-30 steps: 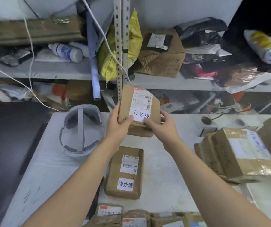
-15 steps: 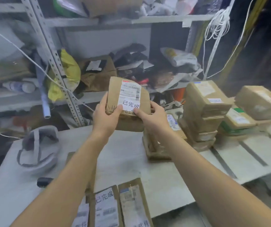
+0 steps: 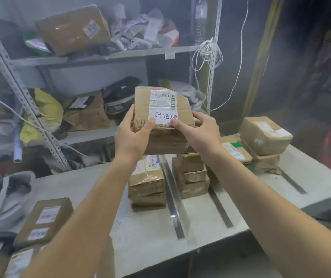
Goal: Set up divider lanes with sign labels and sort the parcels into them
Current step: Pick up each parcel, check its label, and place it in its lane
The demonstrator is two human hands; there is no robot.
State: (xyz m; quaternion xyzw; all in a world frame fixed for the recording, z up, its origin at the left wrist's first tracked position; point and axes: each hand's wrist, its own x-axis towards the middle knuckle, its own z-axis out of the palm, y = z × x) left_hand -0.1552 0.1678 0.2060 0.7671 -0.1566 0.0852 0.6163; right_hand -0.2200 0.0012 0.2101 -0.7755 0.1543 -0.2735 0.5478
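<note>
both hands [image 3: 132, 135] gripping a labelled brown parcel [image 3: 163, 121] up in the air, thumbs on the sticker, stacked parcels [image 3: 147, 183] between metal dividers [image 3: 172, 199] just below on the bench [image 3: 146, 235]

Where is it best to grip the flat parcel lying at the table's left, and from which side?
Likely from above, fingers and thumb on its two long edges: the flat parcel lies label-up on the table, and that is its narrower span.
</note>
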